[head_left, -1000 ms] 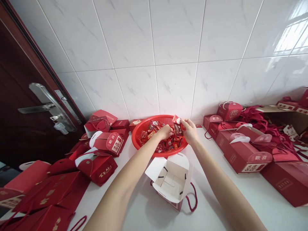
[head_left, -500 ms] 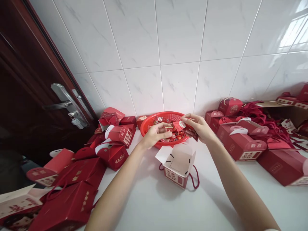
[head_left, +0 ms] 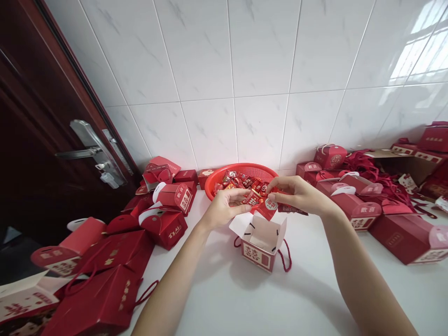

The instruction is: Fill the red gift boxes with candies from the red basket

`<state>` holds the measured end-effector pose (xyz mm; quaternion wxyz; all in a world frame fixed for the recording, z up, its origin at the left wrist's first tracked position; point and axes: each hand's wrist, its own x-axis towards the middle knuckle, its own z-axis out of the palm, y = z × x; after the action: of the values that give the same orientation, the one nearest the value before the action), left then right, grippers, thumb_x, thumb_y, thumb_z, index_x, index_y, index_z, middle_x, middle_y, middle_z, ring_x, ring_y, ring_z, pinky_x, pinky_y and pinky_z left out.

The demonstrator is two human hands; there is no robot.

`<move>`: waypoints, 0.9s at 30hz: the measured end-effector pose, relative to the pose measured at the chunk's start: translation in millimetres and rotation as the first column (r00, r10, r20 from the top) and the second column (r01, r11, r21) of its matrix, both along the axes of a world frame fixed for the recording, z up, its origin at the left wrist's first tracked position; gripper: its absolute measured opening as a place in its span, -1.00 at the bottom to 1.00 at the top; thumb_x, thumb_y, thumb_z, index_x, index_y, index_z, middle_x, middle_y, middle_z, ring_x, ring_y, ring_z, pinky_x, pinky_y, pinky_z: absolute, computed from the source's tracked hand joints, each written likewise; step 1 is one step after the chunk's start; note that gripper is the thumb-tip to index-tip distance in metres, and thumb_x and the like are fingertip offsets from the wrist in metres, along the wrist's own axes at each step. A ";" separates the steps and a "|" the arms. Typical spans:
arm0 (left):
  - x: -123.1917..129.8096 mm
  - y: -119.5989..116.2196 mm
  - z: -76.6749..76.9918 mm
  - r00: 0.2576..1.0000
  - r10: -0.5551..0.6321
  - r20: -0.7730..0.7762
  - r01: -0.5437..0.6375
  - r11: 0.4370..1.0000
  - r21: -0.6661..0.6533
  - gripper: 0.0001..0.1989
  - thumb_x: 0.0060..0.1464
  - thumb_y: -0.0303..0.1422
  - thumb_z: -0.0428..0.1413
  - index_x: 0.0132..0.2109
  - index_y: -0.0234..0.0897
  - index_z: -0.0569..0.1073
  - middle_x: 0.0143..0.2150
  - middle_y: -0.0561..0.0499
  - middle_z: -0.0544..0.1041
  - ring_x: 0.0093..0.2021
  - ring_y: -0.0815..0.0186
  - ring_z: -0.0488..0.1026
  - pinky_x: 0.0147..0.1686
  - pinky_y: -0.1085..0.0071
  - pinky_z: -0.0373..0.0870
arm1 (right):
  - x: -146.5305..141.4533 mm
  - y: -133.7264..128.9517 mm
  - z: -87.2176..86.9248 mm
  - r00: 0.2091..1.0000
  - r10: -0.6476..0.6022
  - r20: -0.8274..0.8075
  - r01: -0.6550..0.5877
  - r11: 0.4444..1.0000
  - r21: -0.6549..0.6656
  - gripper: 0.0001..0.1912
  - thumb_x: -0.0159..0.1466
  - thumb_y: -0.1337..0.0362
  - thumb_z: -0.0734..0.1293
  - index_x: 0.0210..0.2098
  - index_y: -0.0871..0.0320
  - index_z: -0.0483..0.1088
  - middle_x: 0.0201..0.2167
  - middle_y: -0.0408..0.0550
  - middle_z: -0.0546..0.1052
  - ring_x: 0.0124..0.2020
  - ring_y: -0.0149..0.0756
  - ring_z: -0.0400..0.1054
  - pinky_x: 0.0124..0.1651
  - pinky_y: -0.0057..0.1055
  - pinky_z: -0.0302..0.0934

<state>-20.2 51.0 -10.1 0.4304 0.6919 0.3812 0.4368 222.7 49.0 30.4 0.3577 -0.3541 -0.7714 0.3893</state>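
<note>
My left hand (head_left: 229,205) pinches a small red wrapped candy (head_left: 252,198) over the near rim of the red basket (head_left: 241,167), which holds many red-wrapped candies. My right hand (head_left: 292,193) holds red candy packets (head_left: 269,207), with a dark red packet (head_left: 293,209) sticking out beneath its fingers. Just below both hands stands an open gift box (head_left: 257,255) with white inner walls, flaps up and a dark red cord handle on its sides.
Closed red gift boxes (head_left: 115,249) crowd the left side by a dark door with a metal handle (head_left: 86,151). More boxes (head_left: 409,235) and a heap of red ribbons (head_left: 371,175) lie at the right. A tiled wall (head_left: 259,126) rises behind.
Both hands have come nearer the open box, with the packets now just above its back edge. The right hand has lowered and turned more sideways. The view has shifted slightly right.
</note>
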 end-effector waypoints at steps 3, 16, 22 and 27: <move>-0.8 -0.2 0.8 1.000 0.006 -0.004 -0.006 1.000 -0.001 -0.52 -0.10 -0.27 0.39 0.01 -0.29 0.58 -0.04 -0.15 0.64 -0.04 0.09 0.58 0.02 0.13 0.52 | -2.3 3.4 -3.9 0.995 0.063 0.082 -0.064 0.998 0.000 -0.77 0.22 0.09 0.40 -0.30 0.15 0.51 -0.55 -0.18 0.45 -0.60 -0.44 0.27 -0.59 -0.51 0.14; -2.2 4.2 -5.1 0.998 0.037 0.058 -0.039 0.999 0.031 -0.58 -0.01 -0.32 0.32 0.03 -0.24 0.54 0.07 -0.11 0.58 -0.04 0.14 0.58 0.02 0.20 0.53 | -13.7 9.5 -17.5 0.931 0.219 0.293 -0.237 0.971 0.027 -0.81 0.25 0.15 0.38 -0.28 0.13 0.56 -0.55 -0.18 0.48 -0.58 -0.44 0.21 -0.57 -0.53 0.04; 0.9 4.0 -6.3 0.992 0.069 0.104 -0.083 0.986 0.143 -0.82 -0.02 -0.33 0.31 -0.24 -0.28 0.56 -0.18 -0.07 0.63 -0.14 0.18 0.59 -0.05 0.22 0.54 | -14.0 16.4 -22.2 0.981 0.124 0.151 -0.130 0.991 0.031 -0.77 0.19 0.09 0.43 -0.32 0.13 0.52 -0.69 -0.29 0.27 -0.65 -0.49 0.03 -0.62 -0.52 -0.09; 1.7 2.2 -7.6 0.985 0.086 0.153 -0.128 0.946 0.297 -0.94 0.06 -0.41 0.20 -0.38 -0.26 0.55 -0.20 -0.08 0.65 -0.10 0.20 0.57 -0.04 0.25 0.52 | -12.7 15.0 -16.5 0.978 0.193 0.081 -0.188 0.980 -0.066 -0.70 0.19 0.03 0.44 -0.40 0.15 0.45 -0.69 -0.32 0.17 -0.66 -0.53 -0.02 -0.64 -0.54 -0.11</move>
<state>-18.5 53.1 -17.7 0.3189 0.6965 0.3152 0.5601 210.0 64.0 13.9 0.2746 -0.3054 -0.8049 0.4283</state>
